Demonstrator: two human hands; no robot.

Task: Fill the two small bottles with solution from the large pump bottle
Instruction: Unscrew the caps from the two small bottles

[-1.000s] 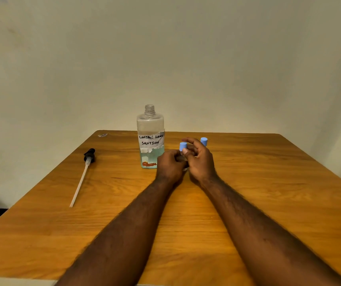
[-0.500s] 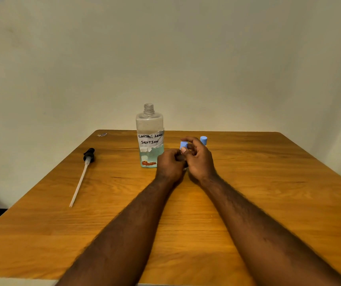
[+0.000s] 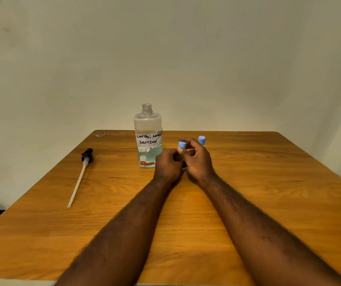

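Small bottle [image 3: 182, 146] | in left hand [image 3: 168, 164] grip | right hand [image 3: 199, 162] pinching cap [image 3: 182, 143]

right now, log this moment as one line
left hand: grips near small bottle | right hand: pinches its blue cap | far small bottle: capped | large bottle: open, upright | pump: lying on table

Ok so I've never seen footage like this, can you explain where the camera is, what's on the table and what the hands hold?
No machine here: these are a person's two bare arms, filmed by one camera worn on their head, looking forward and down. The left hand grips a small bottle, body hidden; the right hand pinches its blue cap. On the wooden table stand a second small bottle, behind the hands, and a large open bottle labelled contact lens solution. Its removed pump lies to the left.
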